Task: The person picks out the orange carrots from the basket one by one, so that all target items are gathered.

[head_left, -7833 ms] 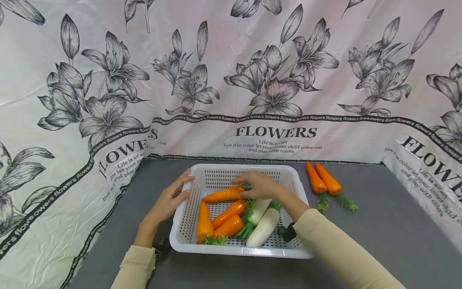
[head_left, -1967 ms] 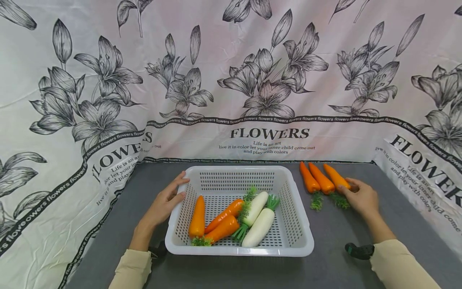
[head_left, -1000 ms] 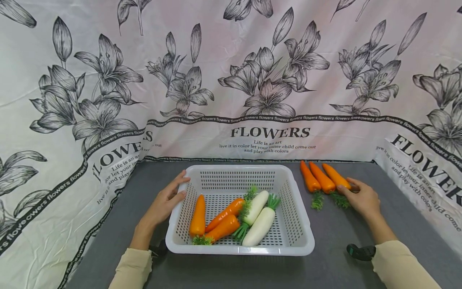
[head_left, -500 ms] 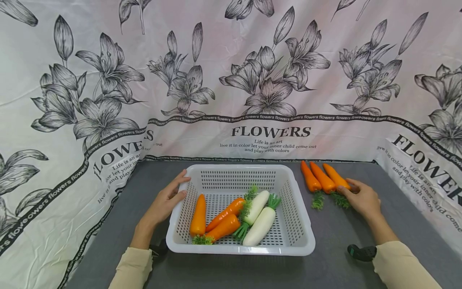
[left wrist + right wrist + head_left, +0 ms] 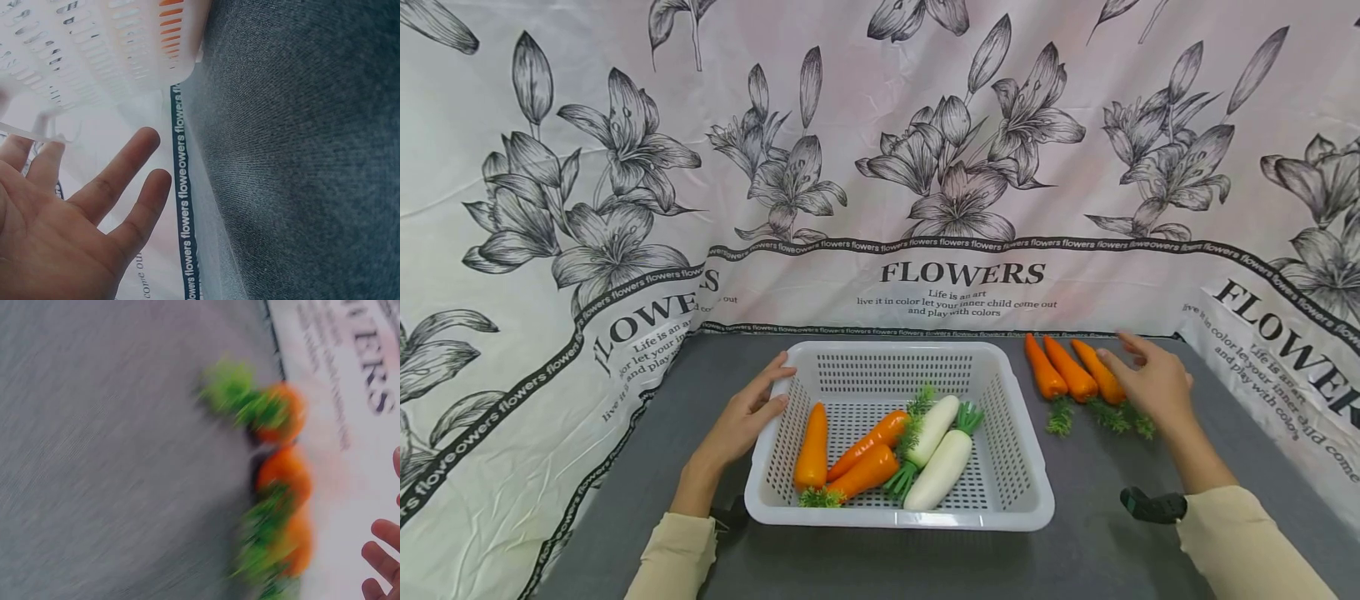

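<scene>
A white perforated basket [image 5: 898, 518] holds three orange carrots [image 5: 811, 450] at its left and two white radishes [image 5: 942, 473] right of them. My left hand [image 5: 741, 421] rests on the basket's left rim, fingertips over the edge; in the left wrist view the hand [image 5: 75, 231] has two fingers at the rim and two extended below it. Three more carrots [image 5: 1069, 371] lie side by side right of the basket, green tops toward me. My right hand [image 5: 1157, 387] is beside the rightmost carrot [image 5: 1099, 372], holding nothing. The right wrist view is blurred and shows spread fingertips [image 5: 384, 556] at the edge.
A dark grey tabletop [image 5: 1075, 533] lies under everything. A white cloth with printed flowers [image 5: 958, 287] hangs behind the table and along both sides. A dark band with a small device [image 5: 1153, 506] is at the right wrist.
The third carrot from the basket's back now lies at the right, beside the other two. My right hand has let it go and risen slightly. My left hand stays on the rim.
</scene>
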`<control>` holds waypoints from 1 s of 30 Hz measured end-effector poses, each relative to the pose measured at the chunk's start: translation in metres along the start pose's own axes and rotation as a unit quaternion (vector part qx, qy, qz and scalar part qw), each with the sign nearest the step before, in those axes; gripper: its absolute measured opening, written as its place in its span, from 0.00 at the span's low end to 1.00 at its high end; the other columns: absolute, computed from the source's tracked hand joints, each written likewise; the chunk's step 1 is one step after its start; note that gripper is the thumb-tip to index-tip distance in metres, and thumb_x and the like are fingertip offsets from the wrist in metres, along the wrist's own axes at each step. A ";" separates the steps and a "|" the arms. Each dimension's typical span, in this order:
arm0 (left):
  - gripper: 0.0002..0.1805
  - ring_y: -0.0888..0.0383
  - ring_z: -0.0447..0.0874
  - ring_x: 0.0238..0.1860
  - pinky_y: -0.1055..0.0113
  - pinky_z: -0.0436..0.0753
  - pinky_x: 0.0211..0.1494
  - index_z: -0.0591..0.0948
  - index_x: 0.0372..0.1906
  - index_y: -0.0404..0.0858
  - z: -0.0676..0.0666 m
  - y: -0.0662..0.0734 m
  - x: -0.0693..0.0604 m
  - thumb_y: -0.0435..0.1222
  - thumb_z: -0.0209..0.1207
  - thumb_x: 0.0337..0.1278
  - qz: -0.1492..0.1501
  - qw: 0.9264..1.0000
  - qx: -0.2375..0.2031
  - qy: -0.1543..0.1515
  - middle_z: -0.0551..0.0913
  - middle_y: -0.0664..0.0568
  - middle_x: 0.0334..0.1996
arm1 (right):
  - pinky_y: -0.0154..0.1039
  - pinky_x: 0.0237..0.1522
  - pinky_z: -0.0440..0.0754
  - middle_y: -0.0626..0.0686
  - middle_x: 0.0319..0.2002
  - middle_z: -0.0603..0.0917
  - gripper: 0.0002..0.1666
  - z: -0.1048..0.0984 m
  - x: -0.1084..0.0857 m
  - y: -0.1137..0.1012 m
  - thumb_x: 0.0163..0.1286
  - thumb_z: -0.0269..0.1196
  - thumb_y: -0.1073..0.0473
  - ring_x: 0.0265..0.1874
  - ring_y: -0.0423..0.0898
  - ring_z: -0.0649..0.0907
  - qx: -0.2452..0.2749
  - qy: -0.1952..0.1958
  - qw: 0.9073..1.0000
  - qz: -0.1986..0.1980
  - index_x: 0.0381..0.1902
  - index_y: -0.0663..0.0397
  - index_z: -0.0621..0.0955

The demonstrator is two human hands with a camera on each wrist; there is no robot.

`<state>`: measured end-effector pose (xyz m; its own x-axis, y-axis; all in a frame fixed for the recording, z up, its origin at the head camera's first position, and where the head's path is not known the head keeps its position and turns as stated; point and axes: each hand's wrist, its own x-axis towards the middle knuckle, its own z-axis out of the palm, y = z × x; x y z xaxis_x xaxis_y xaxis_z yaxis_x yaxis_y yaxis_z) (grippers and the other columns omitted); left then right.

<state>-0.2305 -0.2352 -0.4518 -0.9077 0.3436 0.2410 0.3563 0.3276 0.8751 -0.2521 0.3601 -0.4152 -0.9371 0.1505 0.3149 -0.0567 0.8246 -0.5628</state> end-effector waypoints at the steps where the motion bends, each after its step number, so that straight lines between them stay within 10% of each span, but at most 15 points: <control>1: 0.26 0.38 0.82 0.53 0.66 0.89 0.42 0.68 0.75 0.41 0.000 0.000 0.000 0.37 0.51 0.77 0.000 1.000 0.000 0.000 0.48 0.51 0.84 | 0.77 0.55 0.56 0.72 0.64 0.77 0.39 -0.001 0.003 -0.008 0.76 0.57 0.38 0.57 0.70 0.77 0.004 0.002 1.000 -0.009 0.76 0.54 0.68; 15: 0.26 0.36 0.82 0.55 0.66 0.89 0.41 0.68 0.75 0.42 -0.002 0.000 0.000 0.38 0.51 0.77 0.001 1.000 0.007 -0.003 0.48 0.51 0.84 | 0.69 0.61 0.72 0.64 0.65 0.80 0.34 0.004 0.019 -0.142 0.71 0.67 0.51 0.64 0.64 0.75 0.101 -0.042 0.976 -0.187 0.72 0.49 0.74; 30: 0.26 0.34 0.81 0.58 0.66 0.89 0.42 0.68 0.75 0.43 -0.001 0.000 0.001 0.39 0.52 0.77 -0.004 1.000 0.014 -0.005 0.48 0.51 0.84 | 0.59 0.62 0.77 0.53 0.64 0.83 0.30 0.055 0.017 -0.209 0.68 0.71 0.53 0.58 0.55 0.80 0.120 -0.158 0.935 -0.293 0.67 0.48 0.79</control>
<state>-0.2318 -0.2361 -0.4514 -0.9084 0.3489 0.2304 0.3556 0.3547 0.8647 -0.2749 0.1607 -0.3341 -0.7732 -0.4894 0.4034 -0.6333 0.5624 -0.5317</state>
